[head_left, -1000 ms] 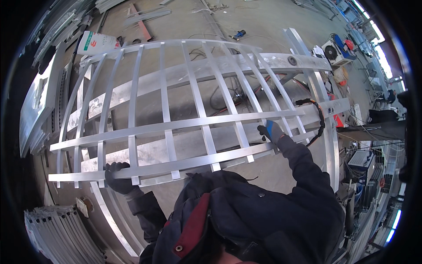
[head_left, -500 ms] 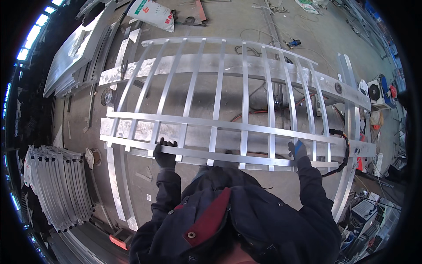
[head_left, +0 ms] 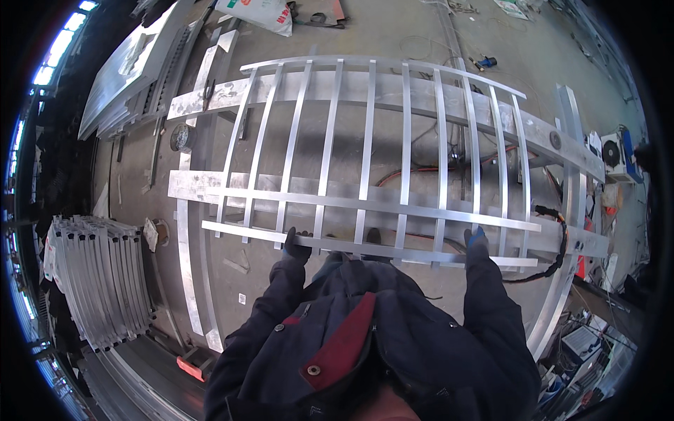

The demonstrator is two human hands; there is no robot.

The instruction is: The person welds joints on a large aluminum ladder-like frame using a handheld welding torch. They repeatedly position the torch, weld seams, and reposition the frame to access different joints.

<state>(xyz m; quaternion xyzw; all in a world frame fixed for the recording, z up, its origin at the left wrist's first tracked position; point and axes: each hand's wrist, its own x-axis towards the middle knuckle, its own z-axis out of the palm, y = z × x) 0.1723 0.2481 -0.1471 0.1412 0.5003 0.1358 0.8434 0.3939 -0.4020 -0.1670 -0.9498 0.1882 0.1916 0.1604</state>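
Observation:
A silver metal railing panel [head_left: 382,205] with several crossbars between long rails lies across two broad metal beams, its near edge in front of my body. My left hand [head_left: 298,247], in a dark glove, is closed round the near rail left of the middle. Toward the panel's right end, my right hand [head_left: 477,242], gloved with a blue patch, reaches over the same rail with its fingers curled by a crossbar. The rail and my sleeves partly hide the fingertips.
The far beam [head_left: 277,91] and near beam [head_left: 184,184] bear the panel. A black cable bundle [head_left: 562,235] loops at its right end. Stacked metal frames [head_left: 98,281] stand at the left. Sheet panels [head_left: 133,77] lie far left, and a white sack [head_left: 260,12] on the floor beyond.
The panel's near rail looks lower and farther from me, shorter in view, with its left end shifted right. My left hand has moved right with it; my right hand barely shifted.

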